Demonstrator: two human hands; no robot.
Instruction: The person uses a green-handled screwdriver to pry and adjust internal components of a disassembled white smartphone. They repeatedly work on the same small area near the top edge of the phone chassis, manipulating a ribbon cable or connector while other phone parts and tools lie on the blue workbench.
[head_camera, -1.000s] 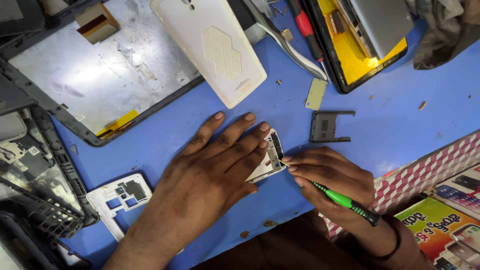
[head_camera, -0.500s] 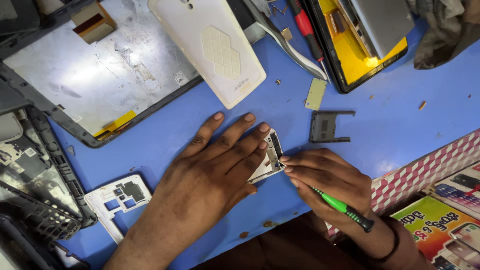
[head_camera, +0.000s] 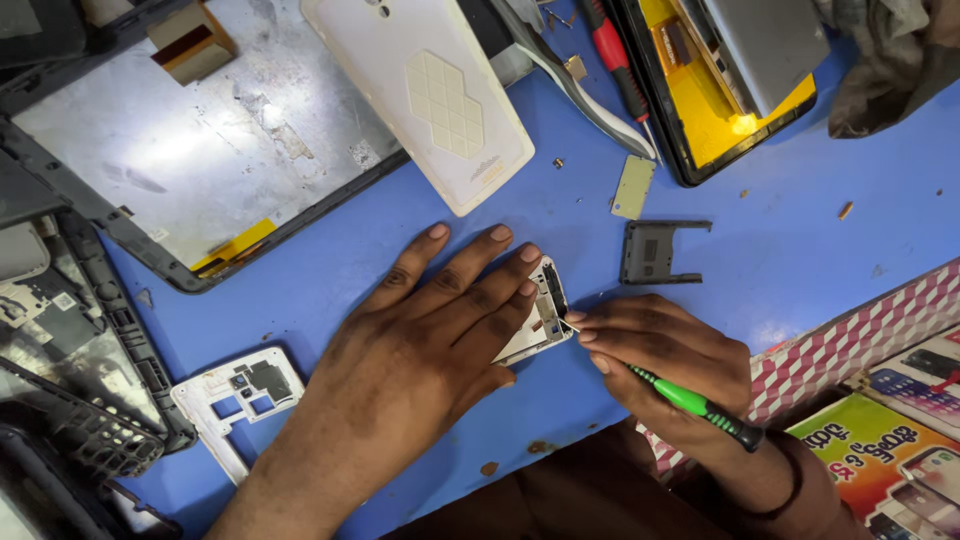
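My left hand (head_camera: 420, 340) lies flat, fingers spread, pressing a small white phone frame (head_camera: 541, 320) onto the blue work surface (head_camera: 780, 230); most of the frame is hidden under the palm. My right hand (head_camera: 665, 355) grips a green-handled screwdriver (head_camera: 690, 402), its tip touching the frame's exposed right edge beside my left fingertips.
A white phone back cover (head_camera: 430, 95) and a large grey tablet panel (head_camera: 190, 150) lie above. A small dark bracket (head_camera: 650, 250), a beige strip (head_camera: 633, 186), a yellow-lined open device (head_camera: 720, 90), a white inner frame (head_camera: 240, 395) and dark scrap frames (head_camera: 70, 400) surround the hands.
The view has shifted slightly. My right hand has tilted the screwdriver a little at the frame's edge; my left hand stays pressed on the frame.
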